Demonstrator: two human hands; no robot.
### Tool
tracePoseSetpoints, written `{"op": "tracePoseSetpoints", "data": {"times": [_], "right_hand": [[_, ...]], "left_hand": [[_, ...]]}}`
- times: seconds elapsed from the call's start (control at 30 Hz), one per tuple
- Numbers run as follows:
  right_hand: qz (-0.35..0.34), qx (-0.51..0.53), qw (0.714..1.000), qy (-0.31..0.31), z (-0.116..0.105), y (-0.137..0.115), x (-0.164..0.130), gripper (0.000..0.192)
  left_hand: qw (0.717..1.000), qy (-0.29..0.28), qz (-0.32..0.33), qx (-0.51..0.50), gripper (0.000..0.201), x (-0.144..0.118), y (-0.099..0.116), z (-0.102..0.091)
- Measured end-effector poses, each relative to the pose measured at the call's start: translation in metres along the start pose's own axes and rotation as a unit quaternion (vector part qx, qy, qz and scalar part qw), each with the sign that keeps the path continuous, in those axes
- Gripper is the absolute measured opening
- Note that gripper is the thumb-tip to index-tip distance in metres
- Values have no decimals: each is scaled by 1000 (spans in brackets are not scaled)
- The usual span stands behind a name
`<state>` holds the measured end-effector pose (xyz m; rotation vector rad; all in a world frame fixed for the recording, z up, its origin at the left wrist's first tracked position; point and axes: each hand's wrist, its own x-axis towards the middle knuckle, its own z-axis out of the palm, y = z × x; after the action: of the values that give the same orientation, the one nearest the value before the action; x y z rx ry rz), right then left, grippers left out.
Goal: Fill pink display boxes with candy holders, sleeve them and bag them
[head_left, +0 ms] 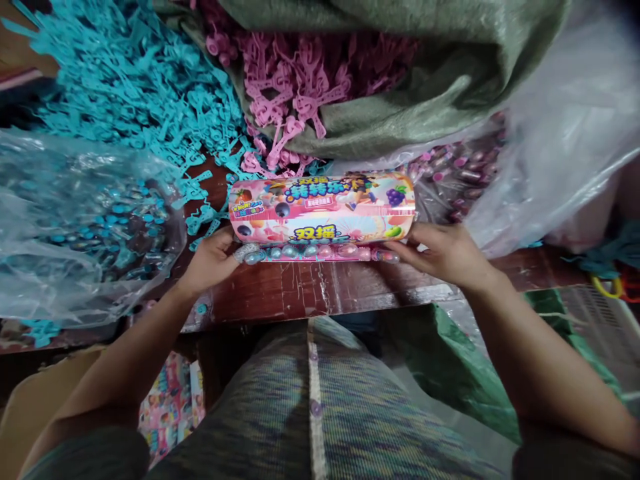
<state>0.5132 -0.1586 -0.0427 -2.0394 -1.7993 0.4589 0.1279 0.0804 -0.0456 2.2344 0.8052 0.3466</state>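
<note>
A colourful printed candy display box (323, 208) with fruit pictures lies at the table's front edge, its lid bent over. Along its front opening runs a row of small clear capsules (311, 251), blue ones on the left and pink on the right. My left hand (214, 261) grips the box's left end, a silvery wrap on one finger. At the right end my right hand (445, 252) holds the box, its thumb at the upper side and fingers by the last capsules. Some fingertips of both hands are hidden by the box.
Behind lie a heap of turquoise plastic pieces (135, 80) and a green sack (425, 113) of pink plastic pieces (295, 87). Clear bags of blue capsules (130, 220) and pink capsules (463, 167) flank the box. Below left, a carton holds printed boxes (173, 400).
</note>
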Motion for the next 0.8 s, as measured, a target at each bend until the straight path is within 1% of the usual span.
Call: {"op": "tracePoseSetpoints", "data": {"times": [0.03, 0.07, 0.13, 0.17, 0.2, 0.23, 0.27, 0.33, 0.37, 0.4, 0.43, 0.47, 0.5, 0.57, 0.63, 0.67, 0.73, 0.77, 0.8], "right_hand": [[12, -30, 999, 20, 2, -1, 1, 46], [23, -53, 998, 34, 5, -3, 3, 44], [28, -77, 996, 44, 8, -6, 3, 40], [24, -78, 996, 43, 9, -8, 3, 39], [19, -74, 996, 41, 8, -9, 2, 39], [14, -63, 997, 36, 7, -11, 1, 39], [8, -42, 999, 26, 4, -11, -1, 40], [-16, 18, 1000, 2, -2, -11, -3, 42], [-34, 48, 998, -6, -4, -11, -4, 43], [-55, 69, 996, -7, -5, -10, -5, 43], [-72, 76, 994, 0, -5, -10, -6, 42], [-83, 66, 994, 15, -4, -9, -6, 41], [-84, 42, 995, 32, -2, -9, -7, 39], [-65, -20, 996, 56, 4, -9, -7, 34], [-33, -61, 995, 65, 10, -10, -8, 33], [-18, -66, 996, 62, 11, -11, -8, 32], [6, -48, 998, 51, 11, -14, -9, 32], [13, -31, 999, 41, 10, -15, -10, 34], [15, -11, 999, 28, 8, -16, -10, 36]], "left_hand": [[998, 30, 21, 59, 22, 1, -1, 0], [989, 63, 46, 128, 21, 1, -3, 1], [957, 115, 102, 247, 27, 0, -5, 3], [942, 131, 124, 282, 29, -1, -5, 4], [935, 138, 135, 298, 31, -2, -5, 4], [937, 136, 132, 294, 30, -2, -4, 3], [949, 120, 114, 269, 29, -3, -3, 2], [984, 51, 49, 161, 27, -2, 0, -2], [996, 6, 17, 92, 28, -1, 1, -5], [999, -35, -6, 33, 31, 0, 1, -7], [998, -61, -17, -3, 33, 0, 1, -8], [998, -64, -17, -9, 32, 0, 0, -8], [999, -45, -8, 16, 28, 0, -2, -7], [992, 25, 26, 121, 22, -1, -8, -2], [970, 89, 62, 218, 24, -4, -12, 4], [961, 103, 76, 245, 26, -5, -14, 6], [957, 115, 95, 250, 29, -6, -15, 8], [963, 110, 95, 227, 28, -7, -15, 7], [974, 92, 87, 190, 27, -7, -14, 4]]}}
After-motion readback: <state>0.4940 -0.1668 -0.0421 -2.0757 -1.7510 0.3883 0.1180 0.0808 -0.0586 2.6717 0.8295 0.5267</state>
